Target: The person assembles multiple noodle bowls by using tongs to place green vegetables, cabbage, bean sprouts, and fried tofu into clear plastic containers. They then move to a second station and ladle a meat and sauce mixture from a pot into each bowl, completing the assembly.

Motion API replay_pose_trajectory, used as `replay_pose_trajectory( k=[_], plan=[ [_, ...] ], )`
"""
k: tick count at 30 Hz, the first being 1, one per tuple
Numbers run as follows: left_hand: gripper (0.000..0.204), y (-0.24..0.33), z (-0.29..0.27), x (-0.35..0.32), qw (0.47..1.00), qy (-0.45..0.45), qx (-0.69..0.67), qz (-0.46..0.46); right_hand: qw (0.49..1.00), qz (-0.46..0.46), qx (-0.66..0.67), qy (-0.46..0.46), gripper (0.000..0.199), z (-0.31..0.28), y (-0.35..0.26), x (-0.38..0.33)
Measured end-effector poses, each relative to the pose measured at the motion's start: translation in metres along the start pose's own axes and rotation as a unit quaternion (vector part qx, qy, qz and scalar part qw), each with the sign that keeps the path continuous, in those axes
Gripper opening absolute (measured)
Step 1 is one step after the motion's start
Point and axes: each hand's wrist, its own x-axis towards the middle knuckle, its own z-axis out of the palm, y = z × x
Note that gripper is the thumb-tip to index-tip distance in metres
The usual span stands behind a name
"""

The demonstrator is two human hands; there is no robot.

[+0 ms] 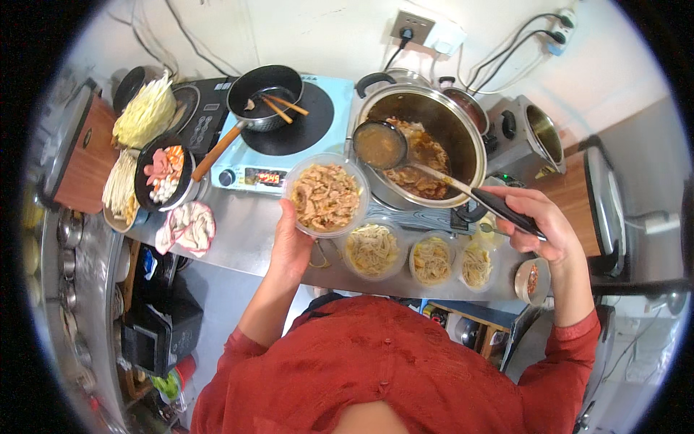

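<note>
My left hand (290, 242) grips a clear round plastic tub (327, 232) heaped with sliced meat (325, 194). My right hand (538, 220) is closed around the black handle of a ladle (379, 145). Brown broth fills the ladle's bowl, which hangs over the left side of a large steel pot (473, 123), near the tub's upper right edge. Inside the pot lies brown broth with pieces of food (426, 155). Below the pot stand several tubs of pale noodle-like strands, among them a larger tub (376, 251).
Left of the pot, a dark pan (264, 98) with chopsticks in it sits on a light-blue induction cooker (329, 141). Cabbage (148, 112), a bowl of sliced sausage (166, 173) and a cloth (186, 228) lie farther left. A small bowl (533, 281) is near my right forearm.
</note>
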Motion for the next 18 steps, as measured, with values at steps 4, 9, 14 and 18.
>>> replay_pose_trajectory(
  k=[4, 9, 14, 18],
  plan=[
    [0.096, 0.003, 0.001, -0.003, 1.000, -0.008, 0.002, -0.010, 1.000, 0.018, -0.017, -0.011, 0.042, 0.026, 0.001, -0.003],
    [0.094, 0.009, 0.007, -0.008, 1.000, 0.010, -0.003, 0.001, 0.992, -0.013, -0.121, -0.035, 0.040, 0.045, 0.011, -0.001],
    [0.086, 0.013, 0.009, -0.011, 0.999, 0.048, -0.025, 0.001, 0.984, -0.042, -0.170, -0.024, 0.042, 0.051, 0.018, 0.002],
    [0.090, 0.014, 0.011, -0.011, 0.999, 0.039, -0.023, 0.016, 0.985, -0.049, -0.165, -0.016, 0.041, 0.049, 0.020, 0.003]
  ],
)
